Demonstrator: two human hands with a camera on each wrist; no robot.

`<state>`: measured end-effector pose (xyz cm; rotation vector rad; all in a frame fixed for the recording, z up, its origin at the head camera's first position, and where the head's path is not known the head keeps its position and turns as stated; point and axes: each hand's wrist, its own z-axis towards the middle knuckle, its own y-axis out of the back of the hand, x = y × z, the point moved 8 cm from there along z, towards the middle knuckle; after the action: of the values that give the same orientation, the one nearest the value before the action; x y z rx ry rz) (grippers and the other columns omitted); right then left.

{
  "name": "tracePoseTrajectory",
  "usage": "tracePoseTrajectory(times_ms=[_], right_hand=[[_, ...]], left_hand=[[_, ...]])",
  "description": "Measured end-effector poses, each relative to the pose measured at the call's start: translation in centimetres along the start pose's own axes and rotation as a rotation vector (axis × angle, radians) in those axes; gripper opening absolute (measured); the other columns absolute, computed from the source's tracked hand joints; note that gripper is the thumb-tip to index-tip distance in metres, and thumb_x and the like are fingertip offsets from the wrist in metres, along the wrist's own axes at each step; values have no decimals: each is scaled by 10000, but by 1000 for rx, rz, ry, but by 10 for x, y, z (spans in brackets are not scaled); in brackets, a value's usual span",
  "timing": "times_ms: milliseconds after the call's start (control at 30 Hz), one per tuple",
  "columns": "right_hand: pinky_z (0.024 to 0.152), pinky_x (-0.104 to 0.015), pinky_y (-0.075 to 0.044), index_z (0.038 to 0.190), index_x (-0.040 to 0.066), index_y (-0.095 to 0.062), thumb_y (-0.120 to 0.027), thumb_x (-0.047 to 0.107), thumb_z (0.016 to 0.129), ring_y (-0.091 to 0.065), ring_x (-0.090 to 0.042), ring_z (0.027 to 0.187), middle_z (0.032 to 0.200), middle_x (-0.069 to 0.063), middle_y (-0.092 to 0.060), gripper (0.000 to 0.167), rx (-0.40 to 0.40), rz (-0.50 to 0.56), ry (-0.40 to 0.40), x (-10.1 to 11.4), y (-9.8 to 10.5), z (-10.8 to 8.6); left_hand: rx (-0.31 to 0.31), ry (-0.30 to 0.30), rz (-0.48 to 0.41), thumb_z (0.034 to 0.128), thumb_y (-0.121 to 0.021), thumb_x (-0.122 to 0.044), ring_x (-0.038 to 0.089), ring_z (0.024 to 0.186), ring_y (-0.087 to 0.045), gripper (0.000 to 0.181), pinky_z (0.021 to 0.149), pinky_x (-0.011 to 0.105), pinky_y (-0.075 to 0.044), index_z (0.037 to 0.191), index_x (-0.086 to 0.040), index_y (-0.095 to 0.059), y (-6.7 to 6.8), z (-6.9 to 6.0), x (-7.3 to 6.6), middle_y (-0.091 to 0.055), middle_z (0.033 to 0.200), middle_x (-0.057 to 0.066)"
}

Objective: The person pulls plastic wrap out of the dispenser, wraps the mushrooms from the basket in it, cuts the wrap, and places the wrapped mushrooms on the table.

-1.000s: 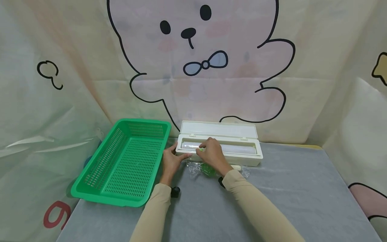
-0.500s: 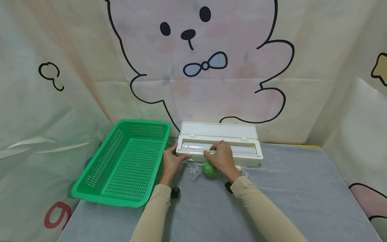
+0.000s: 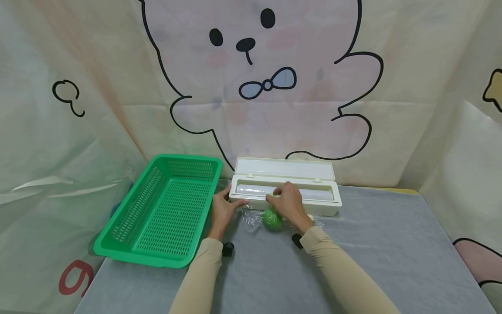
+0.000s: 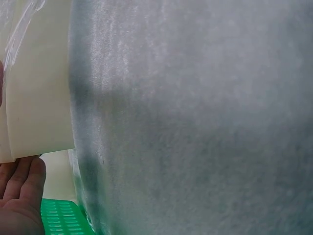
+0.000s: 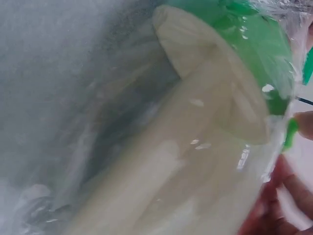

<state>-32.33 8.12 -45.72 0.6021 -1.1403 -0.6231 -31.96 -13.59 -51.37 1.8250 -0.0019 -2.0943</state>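
A white cling film dispenser (image 3: 327,209) stands at the back of the table, its lid (image 3: 284,168) raised and a film roll (image 3: 313,193) inside. My left hand (image 3: 222,210) grips its left end, thumb at the front edge. My right hand (image 3: 289,203) pinches a small green slide cutter (image 5: 291,133) at the dispenser's front rim. Clear cling film (image 3: 252,220) hangs over the front. Under or in that film lie a round green vegetable-like thing (image 3: 272,220) and a cream mushroom-shaped thing (image 5: 215,93), the latter mostly hidden behind my right hand in the head view.
A green perforated plastic basket (image 3: 216,174) stands left of the dispenser, close to my left hand. Grey cloth (image 3: 384,244) covers the table. Behind it hangs a printed curtain (image 3: 400,131).
My right hand has slid to the right along the dispenser's front rim with the slide cutter, then nearly stopped. More of the round green thing shows. My left hand stays on the left end.
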Motion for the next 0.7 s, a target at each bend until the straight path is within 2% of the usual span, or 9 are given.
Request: tracePoseTrajectory(times_ms=[133,267,500,700], right_hand=[[753,-453,-493,919,-24,-785,-820,153,854,-595,-325,864,900,-141,-687,192,19,-33,106,3,-2,0],[722,-425,-484,849,2,-781,-822,152,863,-565,-288,826,847,-93,-655,156,14,-104,173,4,-2,-1],[749,-409,-475,819,10,-757,-796,152,887,-546,-270,800,784,-55,-598,162,35,-155,203,2,1,-2],[753,-424,-470,806,10,-746,-795,153,882,-546,-278,789,766,-55,-583,169,33,-160,208,3,1,-3]], left_hand=[[7,-1,-12,725,-925,-90,337,1244,-603,797,940,458,-546,1413,29,-541,0,0,-1,-595,1366,226],[4,-3,-7,732,-922,-99,346,1249,-598,798,933,465,-549,1417,35,-536,1,-1,0,-587,1375,229],[6,-2,-7,727,-926,-98,369,1262,-581,810,968,484,-527,1412,70,-527,0,-1,0,-572,1386,248],[13,-61,-41,727,-918,-67,356,1268,-582,804,1013,486,-498,1418,65,-530,0,-2,-2,-593,1366,249]])
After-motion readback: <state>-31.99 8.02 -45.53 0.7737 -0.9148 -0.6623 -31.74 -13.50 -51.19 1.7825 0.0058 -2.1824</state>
